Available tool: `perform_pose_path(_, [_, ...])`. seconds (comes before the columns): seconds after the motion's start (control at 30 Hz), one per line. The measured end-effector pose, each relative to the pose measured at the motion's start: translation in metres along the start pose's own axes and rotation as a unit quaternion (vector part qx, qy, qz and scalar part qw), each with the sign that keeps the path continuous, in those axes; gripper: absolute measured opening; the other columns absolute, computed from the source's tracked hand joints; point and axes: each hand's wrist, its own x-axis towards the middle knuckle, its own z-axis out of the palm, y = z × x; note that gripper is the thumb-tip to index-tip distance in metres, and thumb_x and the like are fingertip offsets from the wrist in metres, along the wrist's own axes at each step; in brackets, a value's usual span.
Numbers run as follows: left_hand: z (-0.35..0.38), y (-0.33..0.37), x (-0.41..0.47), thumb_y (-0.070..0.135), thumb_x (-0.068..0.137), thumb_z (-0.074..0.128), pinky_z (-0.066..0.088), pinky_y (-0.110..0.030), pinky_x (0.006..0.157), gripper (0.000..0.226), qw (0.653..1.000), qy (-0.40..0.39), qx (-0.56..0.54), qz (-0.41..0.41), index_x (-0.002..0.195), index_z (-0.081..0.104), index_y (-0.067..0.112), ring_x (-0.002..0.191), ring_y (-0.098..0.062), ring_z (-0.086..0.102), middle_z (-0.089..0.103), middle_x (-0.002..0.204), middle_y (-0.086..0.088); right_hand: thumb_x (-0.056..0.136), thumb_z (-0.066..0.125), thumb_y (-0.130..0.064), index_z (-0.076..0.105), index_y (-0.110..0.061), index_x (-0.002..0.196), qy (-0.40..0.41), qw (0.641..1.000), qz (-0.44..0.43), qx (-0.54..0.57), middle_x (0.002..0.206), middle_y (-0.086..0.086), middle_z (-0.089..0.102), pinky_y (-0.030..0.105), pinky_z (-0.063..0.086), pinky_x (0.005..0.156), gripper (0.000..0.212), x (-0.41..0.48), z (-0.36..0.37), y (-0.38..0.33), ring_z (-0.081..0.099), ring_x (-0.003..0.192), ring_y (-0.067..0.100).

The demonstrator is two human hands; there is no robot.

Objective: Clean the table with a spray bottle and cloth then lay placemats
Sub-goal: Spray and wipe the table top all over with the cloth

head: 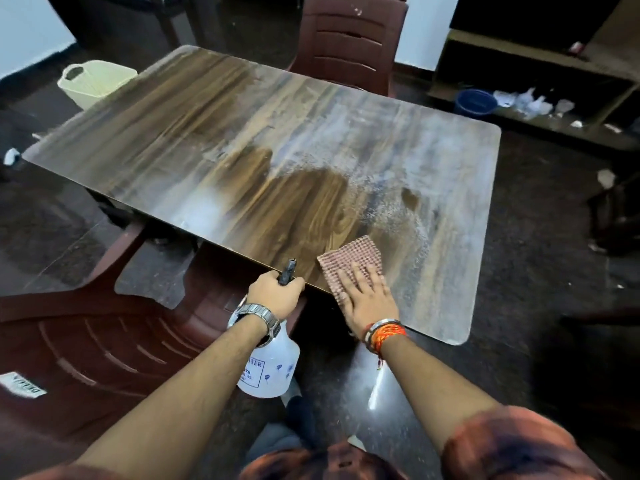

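Note:
A wood-grain table (194, 133) fills the middle of the view, with a pale wet film over its right half and darker wiped patches near the front. My right hand (367, 299) lies flat, fingers spread, pressing a reddish checked cloth (349, 258) onto the table's near edge. My left hand (277, 292) is closed around the black trigger head of a white translucent spray bottle (273, 368), which hangs below the table edge, just left of the cloth. No placemats are visible.
A dark red plastic chair (104, 341) stands at the near left and another chair (349, 39) at the far side. A cream basket (93, 81) sits on the floor at the far left. A low shelf with a blue bowl (476, 102) runs along the right.

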Motion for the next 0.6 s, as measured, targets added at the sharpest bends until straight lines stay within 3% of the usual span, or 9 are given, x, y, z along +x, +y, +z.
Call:
perform_pose_path(0.13, [0.020, 0.005, -0.028, 0.036, 0.079, 0.065, 0.045, -0.028, 0.057, 0.023, 1.000, -0.010, 0.010, 0.021, 0.072, 0.061, 0.014, 0.067, -0.027, 0.069, 0.065, 0.064, -0.003, 0.091, 0.008, -0.050, 0.023, -0.037, 0.148, 0.041, 0.992, 0.120, 0.020, 0.157, -0.005, 0.021, 0.043, 0.007, 0.118, 0.061, -0.040, -0.001, 0.066, 0.011, 0.145, 0.026])
perform_pose_path(0.27, [0.041, 0.009, -0.049, 0.037, 0.076, 0.065, 0.055, -0.031, 0.067, 0.023, 0.999, -0.031, 0.013, 0.028, 0.075, 0.064, 0.014, 0.061, -0.027, 0.072, 0.064, 0.058, 0.000, 0.099, 0.020, -0.043, 0.011, -0.037, 0.150, 0.040, 0.982, 0.180, 0.035, 0.160, -0.005, 0.008, 0.042, 0.001, 0.118, 0.052, -0.069, -0.004, 0.099, 0.000, 0.146, 0.026])
perform_pose_path(0.37, [0.054, 0.014, -0.059, 0.043, 0.071, 0.063, 0.056, -0.032, 0.068, 0.026, 0.998, -0.040, 0.017, 0.037, 0.072, 0.062, 0.017, 0.059, -0.026, 0.072, 0.064, 0.056, 0.001, 0.099, 0.020, -0.042, 0.009, -0.037, 0.151, 0.036, 0.981, 0.188, 0.039, 0.160, -0.004, 0.004, 0.043, 0.000, 0.118, 0.053, -0.071, -0.004, 0.095, -0.003, 0.146, 0.027])
perform_pose_path(0.47, [0.063, 0.022, -0.062, 0.038, 0.077, 0.064, 0.050, -0.026, 0.060, 0.023, 0.998, -0.045, 0.015, 0.039, 0.077, 0.063, 0.015, 0.054, -0.023, 0.069, 0.062, 0.055, 0.001, 0.099, 0.016, -0.045, 0.007, -0.039, 0.150, 0.024, 0.982, 0.184, 0.036, 0.160, -0.004, 0.003, 0.045, -0.002, 0.118, 0.053, -0.071, -0.006, 0.091, -0.005, 0.146, 0.028])
perform_pose_path(0.6, [0.073, 0.038, -0.053, 0.038, 0.079, 0.064, 0.048, -0.026, 0.058, 0.030, 0.998, -0.047, 0.010, 0.035, 0.086, 0.066, 0.009, 0.053, -0.022, 0.066, 0.064, 0.062, -0.002, 0.090, 0.001, -0.050, 0.008, -0.038, 0.150, 0.025, 0.989, 0.148, 0.005, 0.160, -0.001, 0.008, 0.045, -0.005, 0.117, 0.062, -0.070, -0.004, 0.089, -0.001, 0.146, 0.031])
